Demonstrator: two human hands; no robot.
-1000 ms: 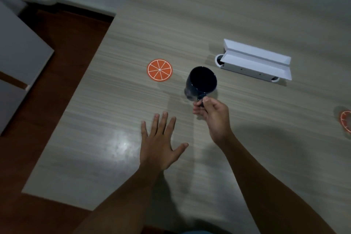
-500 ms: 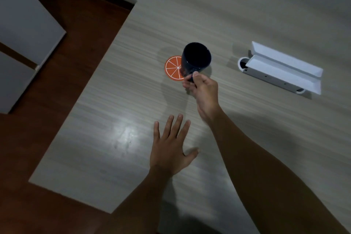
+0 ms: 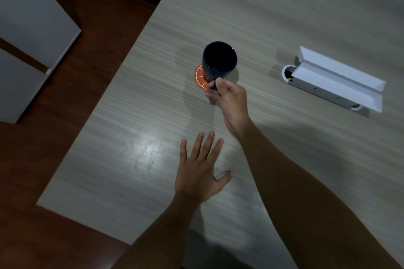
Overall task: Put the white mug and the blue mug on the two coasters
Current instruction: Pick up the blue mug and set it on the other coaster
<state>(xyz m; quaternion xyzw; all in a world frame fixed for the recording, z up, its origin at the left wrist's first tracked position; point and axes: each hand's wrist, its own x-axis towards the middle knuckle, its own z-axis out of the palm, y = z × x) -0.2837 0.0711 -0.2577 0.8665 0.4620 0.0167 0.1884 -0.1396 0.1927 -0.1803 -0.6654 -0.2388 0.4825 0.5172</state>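
Blue mug (image 3: 219, 62) is in my right hand (image 3: 229, 98), upright with its dark open mouth facing up, and it sits over the orange coaster (image 3: 200, 78), which peeks out on the left and near side of its base. I cannot tell whether the bottom is touching the coaster or is just above it. My thumb and fingers are pinched together on the handle, which points back toward me, so the mug is just beyond my knuckles. The coaster has white lines like a sliced orange, and most of it is hidden under the mug.

My left hand (image 3: 200, 172) lies flat on the table (image 3: 135, 137), palm down, fingers spread apart and holding nothing. It is nearer to me than my right hand and a little to its left, with my right forearm crossing just beside its thumb.

Well off to the right of my right hand, a white open box (image 3: 336, 81) lies on the table with its lid folded back, and a round opening shows at its left end. To the left of both hands the table ends and a dark wooden floor (image 3: 65, 94) shows, with a grey cabinet (image 3: 28, 28) past it. A bright patch of reflected light is on the tabletop just left of my left hand.
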